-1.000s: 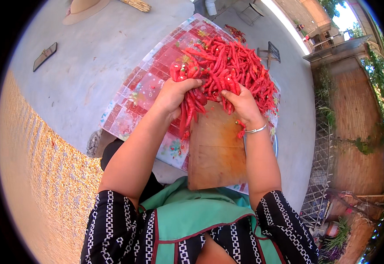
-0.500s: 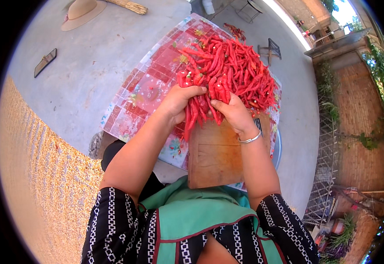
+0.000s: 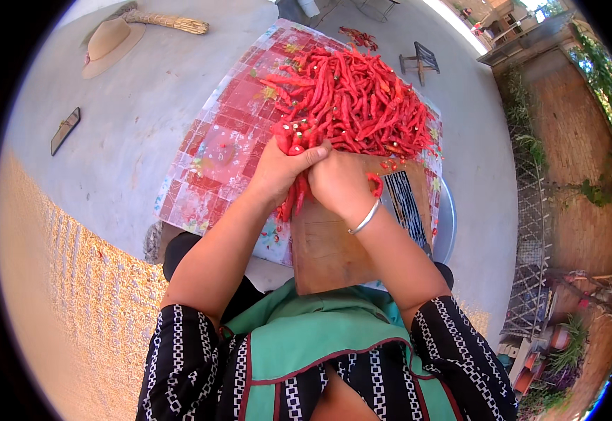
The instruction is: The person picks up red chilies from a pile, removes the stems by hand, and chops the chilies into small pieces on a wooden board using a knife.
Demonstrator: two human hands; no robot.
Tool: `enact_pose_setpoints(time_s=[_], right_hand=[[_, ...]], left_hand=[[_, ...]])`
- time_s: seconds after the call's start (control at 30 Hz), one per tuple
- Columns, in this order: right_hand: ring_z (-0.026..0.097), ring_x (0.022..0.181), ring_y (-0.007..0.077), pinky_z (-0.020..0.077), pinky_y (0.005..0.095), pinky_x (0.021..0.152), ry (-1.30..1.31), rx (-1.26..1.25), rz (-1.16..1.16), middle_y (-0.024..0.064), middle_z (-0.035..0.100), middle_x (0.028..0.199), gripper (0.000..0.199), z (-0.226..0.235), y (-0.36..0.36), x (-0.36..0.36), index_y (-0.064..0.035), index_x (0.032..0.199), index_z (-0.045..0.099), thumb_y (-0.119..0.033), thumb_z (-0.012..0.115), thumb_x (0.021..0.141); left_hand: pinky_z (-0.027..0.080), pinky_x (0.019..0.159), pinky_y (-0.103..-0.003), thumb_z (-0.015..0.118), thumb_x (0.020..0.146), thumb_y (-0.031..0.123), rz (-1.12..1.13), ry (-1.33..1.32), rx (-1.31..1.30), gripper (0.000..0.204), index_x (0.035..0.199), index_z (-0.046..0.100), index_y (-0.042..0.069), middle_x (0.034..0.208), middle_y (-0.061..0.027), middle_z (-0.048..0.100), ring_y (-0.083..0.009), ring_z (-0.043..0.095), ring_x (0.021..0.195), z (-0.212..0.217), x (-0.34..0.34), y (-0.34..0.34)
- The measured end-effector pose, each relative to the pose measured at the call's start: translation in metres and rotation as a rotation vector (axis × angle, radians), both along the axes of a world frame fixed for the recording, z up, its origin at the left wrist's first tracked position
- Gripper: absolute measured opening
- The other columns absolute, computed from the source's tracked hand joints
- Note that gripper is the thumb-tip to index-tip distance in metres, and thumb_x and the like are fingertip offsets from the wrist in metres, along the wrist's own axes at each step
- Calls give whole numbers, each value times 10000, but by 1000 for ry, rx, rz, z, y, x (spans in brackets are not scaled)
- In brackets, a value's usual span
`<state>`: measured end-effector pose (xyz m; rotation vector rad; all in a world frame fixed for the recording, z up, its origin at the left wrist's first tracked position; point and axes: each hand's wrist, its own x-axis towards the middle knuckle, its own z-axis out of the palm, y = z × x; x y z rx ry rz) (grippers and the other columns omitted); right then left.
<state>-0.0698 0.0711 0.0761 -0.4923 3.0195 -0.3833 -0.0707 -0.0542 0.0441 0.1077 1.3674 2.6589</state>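
A bundle of red chili peppers (image 3: 293, 135) is gripped in my left hand (image 3: 278, 170), cut or stem ends up and tips hanging below the fist. Pressed against it is my right hand (image 3: 341, 181), fingers curled; a red pepper tip pokes out at its right side, while the rest of what it holds is hidden. Both hands are above the far left part of a wooden cutting board (image 3: 330, 249). Beyond them a large heap of red chili peppers (image 3: 362, 98) covers the table. A dark, streaked flat blade (image 3: 405, 207) lies on the board's right side.
The table wears a red and white patterned cloth (image 3: 207, 154). A metal basin (image 3: 447, 221) shows at its right edge. A small folding stool (image 3: 421, 59) stands beyond. On the floor are a hat (image 3: 113, 43), a straw broom (image 3: 169, 22) and spread yellow grain (image 3: 102, 281).
My right hand has come left and turned over against my left hand's bundle. The blade on the board, mostly covered before, now shows. The whole view has shifted slightly.
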Motion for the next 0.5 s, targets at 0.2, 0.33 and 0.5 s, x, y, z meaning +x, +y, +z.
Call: enact_pose_setpoints(time_s=[0.2, 0.33, 0.5], right_hand=[[613, 972, 383, 496, 464, 842, 258, -468, 434, 231, 602, 1040, 399, -11, 36, 43, 63, 1126, 553, -209, 632, 846], [611, 922, 348, 501, 459, 803, 309, -18, -31, 157, 634, 955, 205, 6, 121, 20, -22, 961, 636, -135, 671, 794], [594, 871, 346, 486, 465, 769, 365, -97, 35, 138, 624, 900, 149, -38, 131, -1, -48, 879, 617, -101, 687, 758]], left_hand=[[549, 709, -315, 648, 822, -41, 124, -57, 5, 194, 1003, 610, 18, 897, -59, 655, -158, 645, 789, 5, -2, -26], [562, 667, -334, 618, 855, 23, 128, 11, 33, 137, 990, 596, 9, 870, -77, 644, -181, 649, 740, 21, -1, -30], [542, 792, -327, 629, 815, -8, -20, -89, -7, 234, 1044, 591, 20, 925, -60, 646, -182, 651, 859, 9, 14, 12]])
